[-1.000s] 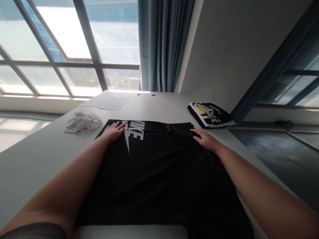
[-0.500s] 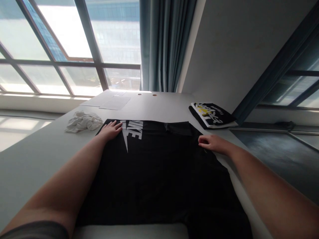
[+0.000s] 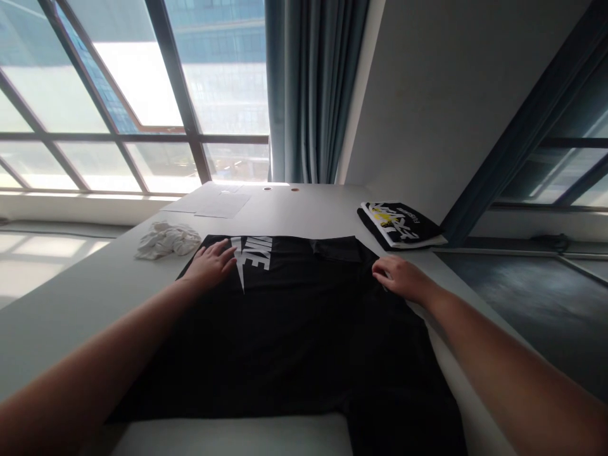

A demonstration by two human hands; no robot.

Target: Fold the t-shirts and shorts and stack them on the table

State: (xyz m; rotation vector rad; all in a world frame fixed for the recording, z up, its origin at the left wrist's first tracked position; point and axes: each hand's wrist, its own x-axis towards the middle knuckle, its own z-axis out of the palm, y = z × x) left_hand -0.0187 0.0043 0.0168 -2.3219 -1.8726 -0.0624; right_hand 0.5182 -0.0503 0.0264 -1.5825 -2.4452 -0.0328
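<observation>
A black T-shirt point(image 3: 285, 335) with white NIKE lettering lies spread across the white table point(image 3: 61, 342), its far edge folded straight and one short sleeve folded back on top. Over its far left corner rests my left hand point(image 3: 213, 263), fingers spread and holding nothing. My right hand point(image 3: 403, 277) is at the shirt's right edge, near the neck, with its fingers curled closed on the fabric. A small pale mark shows beneath those fingers; the fingertips are partly hidden.
Crumpled white cloth point(image 3: 168, 240) lies left of the shirt. Folded black-and-white garments point(image 3: 403, 225) are stacked at the back right. Sheets of paper point(image 3: 222, 204) lie at the far left of the table. Behind it hang blue-grey curtains point(image 3: 316, 95) beside large windows.
My right hand has gone from lying spread on the folded sleeve to closing at the shirt's right edge, slightly nearer me. My left hand stays on the far left corner, and the view tilts slightly.
</observation>
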